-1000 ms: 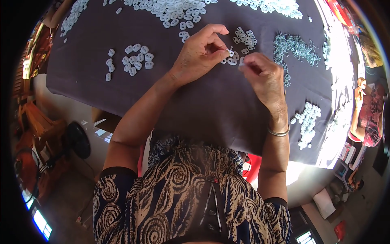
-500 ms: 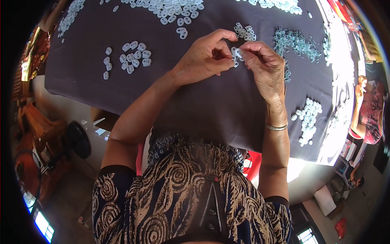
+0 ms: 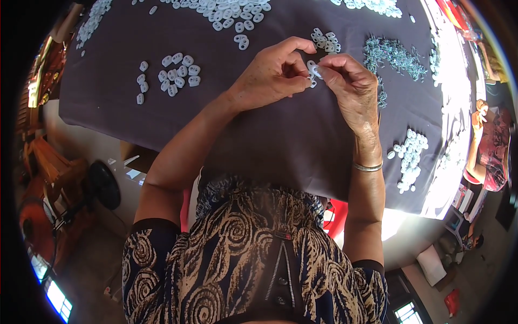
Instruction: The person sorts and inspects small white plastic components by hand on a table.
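Above the dark tablecloth, my left hand and my right hand meet fingertip to fingertip. Between them is a small white oval plastic piece with holes, pinched by my right thumb and fingers. My left thumb and forefinger close on its left side, where a second white part shows; my fingers hide how the two fit together. Just beyond my hands lies a small cluster of white plastic pieces with holes. A heap of small greenish metal screws or pins spreads to the right of it.
Finished-looking white oval pieces lie in a group on the left of the dark cloth. Larger heaps sit at the far edge, and small white parts at the right. A black fan stands off the table; another person is at far right.
Almost nothing differs. My hands keep the same pinch on the white plastic piece, with only a very slight shift of the fingers.
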A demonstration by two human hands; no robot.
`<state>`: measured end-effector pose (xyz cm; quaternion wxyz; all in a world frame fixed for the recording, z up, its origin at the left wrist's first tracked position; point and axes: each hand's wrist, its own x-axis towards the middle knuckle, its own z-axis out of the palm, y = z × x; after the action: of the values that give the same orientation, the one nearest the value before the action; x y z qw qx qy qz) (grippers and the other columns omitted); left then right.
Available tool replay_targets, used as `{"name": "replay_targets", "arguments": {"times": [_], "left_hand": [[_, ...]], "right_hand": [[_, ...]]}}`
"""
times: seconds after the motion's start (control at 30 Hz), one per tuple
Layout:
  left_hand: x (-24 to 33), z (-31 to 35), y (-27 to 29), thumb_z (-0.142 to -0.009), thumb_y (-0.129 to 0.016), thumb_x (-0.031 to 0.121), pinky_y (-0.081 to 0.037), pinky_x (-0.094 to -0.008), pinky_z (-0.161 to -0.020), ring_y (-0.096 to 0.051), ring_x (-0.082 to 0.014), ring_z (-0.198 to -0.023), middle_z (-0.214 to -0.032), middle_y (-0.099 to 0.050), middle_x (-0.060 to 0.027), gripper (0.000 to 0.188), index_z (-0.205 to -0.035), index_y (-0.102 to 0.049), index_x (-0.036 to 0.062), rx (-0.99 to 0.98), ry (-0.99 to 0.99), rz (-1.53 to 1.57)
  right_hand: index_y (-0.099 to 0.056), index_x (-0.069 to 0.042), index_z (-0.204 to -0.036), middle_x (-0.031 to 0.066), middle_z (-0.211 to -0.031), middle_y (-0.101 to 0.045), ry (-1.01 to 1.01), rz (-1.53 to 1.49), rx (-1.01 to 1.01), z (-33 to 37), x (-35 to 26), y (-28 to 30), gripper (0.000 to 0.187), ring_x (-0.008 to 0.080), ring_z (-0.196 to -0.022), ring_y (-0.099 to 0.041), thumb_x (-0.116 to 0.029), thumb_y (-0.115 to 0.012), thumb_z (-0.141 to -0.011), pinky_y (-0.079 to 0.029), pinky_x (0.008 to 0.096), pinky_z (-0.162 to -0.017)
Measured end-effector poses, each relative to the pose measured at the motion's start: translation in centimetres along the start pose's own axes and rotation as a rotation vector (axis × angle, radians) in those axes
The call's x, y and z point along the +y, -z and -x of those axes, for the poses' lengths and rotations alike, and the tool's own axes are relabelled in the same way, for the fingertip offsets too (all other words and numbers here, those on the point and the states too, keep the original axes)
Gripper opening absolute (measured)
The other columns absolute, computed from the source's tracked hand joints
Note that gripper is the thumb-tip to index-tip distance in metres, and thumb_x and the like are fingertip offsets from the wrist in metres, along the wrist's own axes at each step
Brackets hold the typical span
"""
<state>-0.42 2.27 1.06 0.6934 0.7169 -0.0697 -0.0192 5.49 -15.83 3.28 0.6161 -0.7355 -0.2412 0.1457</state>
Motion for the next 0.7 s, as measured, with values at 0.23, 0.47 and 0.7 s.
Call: {"name": "replay_targets", "arguments": {"times": [0.23,0.47,0.7], "left_hand": [[0.1,0.1,0.0,-0.084,-0.065,0.003,-0.048,-0.0199,-0.057,-0.057,-0.0055,-0.068,-0.08,-0.06,0.0005,0.046,-0.125,-0.047,0.0063,0.019,0.017,-0.008],[0.7,0.1,0.0,-0.083,-0.065,0.002,-0.047,-0.0206,-0.057,-0.057,-0.0062,-0.067,-0.078,-0.06,0.0004,0.045,-0.125,-0.047,0.006,0.026,0.063,0.019],[0.8,0.1,-0.1,-0.084,-0.064,0.003,-0.048,-0.0222,-0.059,-0.057,-0.007,-0.068,-0.079,-0.062,-0.0009,0.043,-0.123,-0.048,0.0047,0.049,0.121,0.097]], "right_hand": [[-0.066,-0.002,-0.091,-0.0001,-0.083,-0.067,0.023,0.013,-0.032,0.0,0.2,-0.2,0.008,0.0054,-0.078,-0.059,0.001,-0.064,-0.084,-0.048,0.0208,-0.071],[-0.066,-0.003,-0.092,-0.0011,-0.083,-0.067,0.04,0.009,-0.048,0.1,0.6,-0.3,0.01,0.0043,-0.075,-0.058,0.002,-0.064,-0.083,-0.048,0.0205,-0.07],[-0.062,-0.007,-0.099,-0.0026,-0.083,-0.062,0.162,0.232,-0.08,0.4,0.4,-0.7,0.031,0.0049,-0.072,-0.057,0.008,-0.071,-0.073,-0.048,0.0194,-0.065]]}}
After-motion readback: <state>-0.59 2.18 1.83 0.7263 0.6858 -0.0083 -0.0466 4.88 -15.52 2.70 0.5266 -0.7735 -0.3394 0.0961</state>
